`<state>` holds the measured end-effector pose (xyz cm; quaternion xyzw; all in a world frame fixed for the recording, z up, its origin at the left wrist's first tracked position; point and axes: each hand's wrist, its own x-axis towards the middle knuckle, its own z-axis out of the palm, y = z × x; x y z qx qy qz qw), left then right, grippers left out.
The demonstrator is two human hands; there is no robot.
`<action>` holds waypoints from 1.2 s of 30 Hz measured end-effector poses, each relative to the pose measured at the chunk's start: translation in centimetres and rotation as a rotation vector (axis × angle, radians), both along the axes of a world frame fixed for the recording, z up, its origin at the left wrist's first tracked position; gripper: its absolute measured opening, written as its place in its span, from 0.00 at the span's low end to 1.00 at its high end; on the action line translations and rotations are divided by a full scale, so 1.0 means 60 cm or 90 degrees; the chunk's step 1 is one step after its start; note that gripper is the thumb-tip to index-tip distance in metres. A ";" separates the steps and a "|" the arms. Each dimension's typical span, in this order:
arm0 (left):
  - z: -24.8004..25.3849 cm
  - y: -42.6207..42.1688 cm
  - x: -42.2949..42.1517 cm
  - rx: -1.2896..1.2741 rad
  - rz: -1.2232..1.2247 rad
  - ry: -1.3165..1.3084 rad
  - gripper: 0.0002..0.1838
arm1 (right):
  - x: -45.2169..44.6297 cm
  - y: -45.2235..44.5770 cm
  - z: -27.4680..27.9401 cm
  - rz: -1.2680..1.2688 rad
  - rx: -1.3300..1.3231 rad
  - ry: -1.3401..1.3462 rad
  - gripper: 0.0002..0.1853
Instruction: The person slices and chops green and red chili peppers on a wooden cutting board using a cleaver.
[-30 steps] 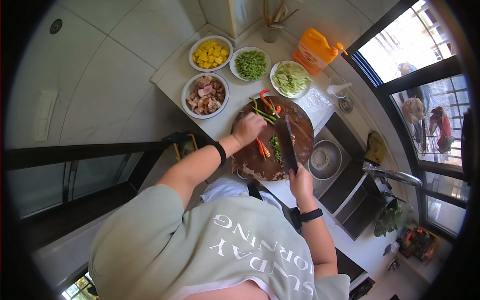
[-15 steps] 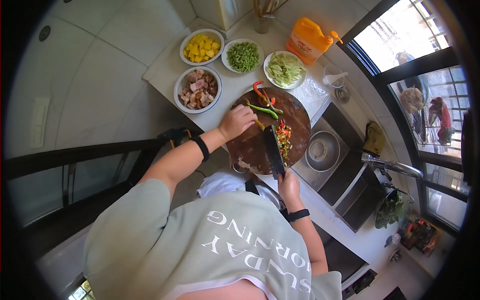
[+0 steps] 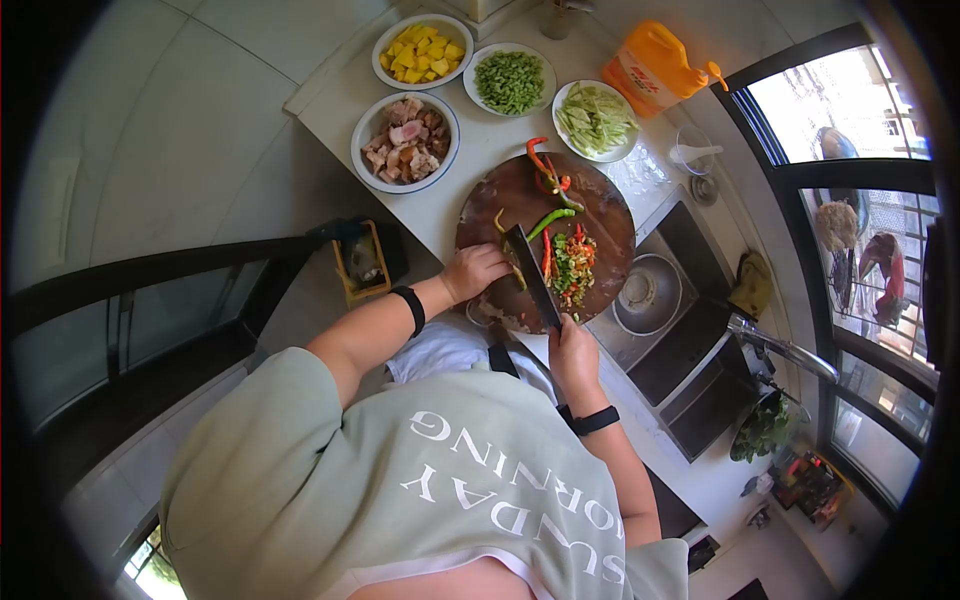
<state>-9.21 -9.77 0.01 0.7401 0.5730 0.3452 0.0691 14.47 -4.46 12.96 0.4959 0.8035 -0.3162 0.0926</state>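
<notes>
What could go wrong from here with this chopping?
The main risk is a cut: the left grip rests close beside the blade of the knife, so a slip could catch a finger. Second, the chopped peppers lie on the side of the round board nearer the metal bowl, so a sweep of the blade might push bits off. Third, the long green chili near the knife's tip could roll if nudged.

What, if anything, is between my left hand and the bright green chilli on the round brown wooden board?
The dark-bladed metal knife is: its far end lies between your left hand and the bright green chilli. Your right hand holds it.
</notes>
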 end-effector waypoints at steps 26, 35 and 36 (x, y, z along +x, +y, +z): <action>0.065 0.048 -0.079 -0.196 0.159 0.038 0.09 | -0.044 0.009 0.035 -0.099 -0.048 0.130 0.10; 0.071 -0.007 -0.051 -0.310 0.253 -0.049 0.07 | -0.071 -0.006 -0.020 -0.058 -0.070 0.080 0.10; 0.069 -0.009 -0.047 -0.321 0.250 -0.055 0.07 | -0.074 -0.009 -0.031 -0.048 -0.071 0.082 0.10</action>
